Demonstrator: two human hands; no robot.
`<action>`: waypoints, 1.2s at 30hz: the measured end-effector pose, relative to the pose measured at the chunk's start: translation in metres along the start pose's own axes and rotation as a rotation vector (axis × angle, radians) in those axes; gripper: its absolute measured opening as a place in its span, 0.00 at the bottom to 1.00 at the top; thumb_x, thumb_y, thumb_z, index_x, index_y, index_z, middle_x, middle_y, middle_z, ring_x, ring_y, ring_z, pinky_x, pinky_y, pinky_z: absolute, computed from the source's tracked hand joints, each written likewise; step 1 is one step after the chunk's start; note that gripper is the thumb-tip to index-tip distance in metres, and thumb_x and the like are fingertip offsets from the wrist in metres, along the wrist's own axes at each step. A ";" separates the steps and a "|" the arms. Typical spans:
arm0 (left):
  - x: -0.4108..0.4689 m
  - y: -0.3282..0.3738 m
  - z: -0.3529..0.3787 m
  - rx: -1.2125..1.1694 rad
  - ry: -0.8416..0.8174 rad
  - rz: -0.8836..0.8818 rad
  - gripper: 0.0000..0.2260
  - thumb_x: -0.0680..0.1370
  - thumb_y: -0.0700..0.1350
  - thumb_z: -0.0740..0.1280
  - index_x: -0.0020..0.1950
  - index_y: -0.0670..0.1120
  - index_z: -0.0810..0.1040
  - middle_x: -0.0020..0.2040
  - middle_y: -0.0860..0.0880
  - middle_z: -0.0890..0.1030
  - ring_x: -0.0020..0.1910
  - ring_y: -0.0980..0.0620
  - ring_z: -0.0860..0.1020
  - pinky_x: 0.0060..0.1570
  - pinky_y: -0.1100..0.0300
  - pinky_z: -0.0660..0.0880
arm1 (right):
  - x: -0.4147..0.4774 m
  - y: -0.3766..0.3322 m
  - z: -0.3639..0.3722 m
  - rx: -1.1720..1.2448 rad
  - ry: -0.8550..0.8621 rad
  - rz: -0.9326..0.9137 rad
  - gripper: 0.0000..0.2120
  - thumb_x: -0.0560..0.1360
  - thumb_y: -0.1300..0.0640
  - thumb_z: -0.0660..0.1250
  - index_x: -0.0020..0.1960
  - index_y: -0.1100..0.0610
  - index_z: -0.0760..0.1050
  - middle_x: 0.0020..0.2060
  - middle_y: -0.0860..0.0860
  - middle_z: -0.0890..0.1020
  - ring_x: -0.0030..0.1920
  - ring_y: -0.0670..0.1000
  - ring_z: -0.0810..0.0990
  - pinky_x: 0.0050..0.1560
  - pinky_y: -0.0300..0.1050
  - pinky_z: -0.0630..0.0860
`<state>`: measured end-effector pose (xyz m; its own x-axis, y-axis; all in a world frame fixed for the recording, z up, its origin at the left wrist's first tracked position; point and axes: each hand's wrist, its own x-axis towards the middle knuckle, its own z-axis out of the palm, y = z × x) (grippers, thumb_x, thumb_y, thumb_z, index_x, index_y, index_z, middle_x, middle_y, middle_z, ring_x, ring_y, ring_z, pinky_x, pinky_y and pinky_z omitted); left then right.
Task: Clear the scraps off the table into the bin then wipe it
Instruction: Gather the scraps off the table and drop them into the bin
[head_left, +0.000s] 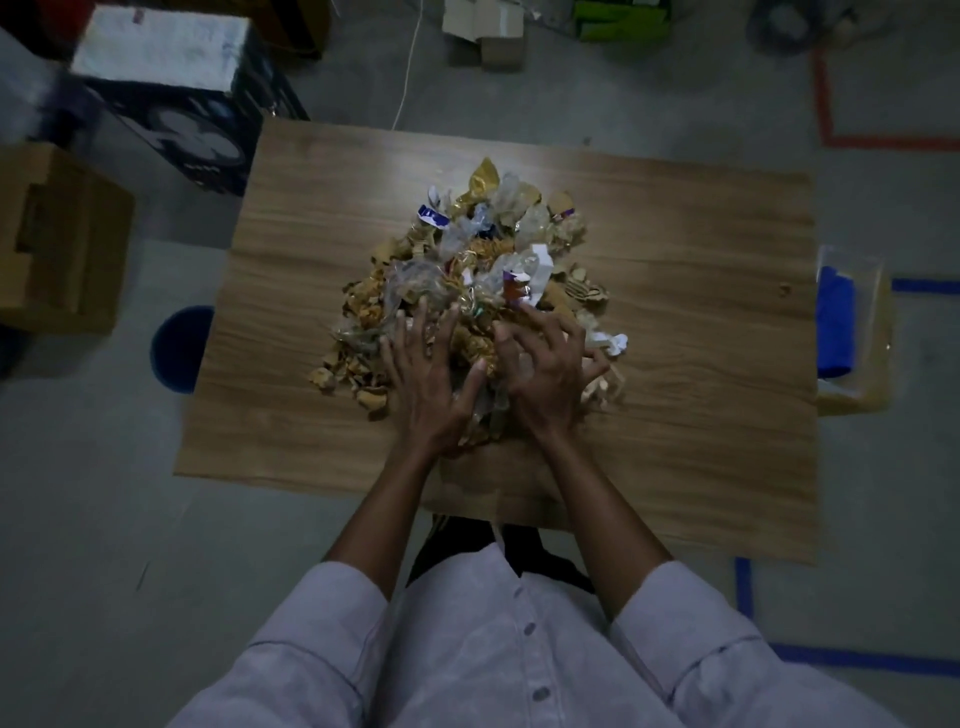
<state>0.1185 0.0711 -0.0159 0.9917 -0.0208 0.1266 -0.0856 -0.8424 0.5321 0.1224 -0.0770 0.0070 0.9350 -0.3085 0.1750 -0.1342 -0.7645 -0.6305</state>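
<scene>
— What is on the tabletop (675, 322)?

— A heap of scraps (467, 270): torn cardboard, gold foil, clear plastic film and white paper printed in blue and red. It sits at the centre of the wooden tabletop, its long axis running from the near edge toward the far edge, wider at the near end.

— Any readable brand or label?

— None. The printed wrappers are too small and too dim to read.

— And the hands?

— Both press into the near end of the heap. The left hand (428, 374) lies flat on the scraps, fingers spread, thumb angled toward the other hand; its grip is wide open and closes on nothing. The right hand (545, 369) has its fingers curled down into the scraps in a half-closed grip; whether it has hold of any cannot be told.

— What stands around the tabletop?

— A blue bin (179, 348) shows at its left edge on the floor. A blue cloth (835, 322) lies in clear plastic just off its right edge.
</scene>
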 end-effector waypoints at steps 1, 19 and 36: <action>0.007 0.002 -0.002 -0.029 0.022 0.018 0.30 0.81 0.61 0.60 0.81 0.50 0.64 0.82 0.45 0.59 0.82 0.41 0.51 0.78 0.35 0.46 | 0.006 -0.002 0.002 0.042 0.024 0.003 0.17 0.80 0.37 0.60 0.50 0.43 0.84 0.62 0.39 0.81 0.68 0.48 0.72 0.63 0.64 0.61; 0.241 -0.028 0.018 -0.148 -0.280 -0.384 0.28 0.79 0.65 0.64 0.78 0.64 0.62 0.82 0.42 0.54 0.79 0.38 0.54 0.71 0.33 0.56 | 0.203 0.008 0.063 0.016 -0.314 0.379 0.28 0.73 0.28 0.66 0.71 0.33 0.68 0.79 0.51 0.58 0.77 0.58 0.54 0.71 0.67 0.58; 0.243 0.007 -0.002 -0.473 -0.191 0.008 0.10 0.79 0.44 0.67 0.58 0.42 0.77 0.55 0.46 0.75 0.57 0.47 0.69 0.57 0.50 0.69 | 0.198 -0.037 0.068 0.178 -0.074 -0.039 0.09 0.72 0.59 0.70 0.52 0.58 0.81 0.49 0.53 0.82 0.51 0.57 0.80 0.52 0.54 0.76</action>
<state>0.3589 0.0617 0.0205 0.9868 -0.1618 0.0003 -0.0834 -0.5069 0.8580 0.3347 -0.0710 0.0138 0.9608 -0.2332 0.1502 -0.0433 -0.6609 -0.7492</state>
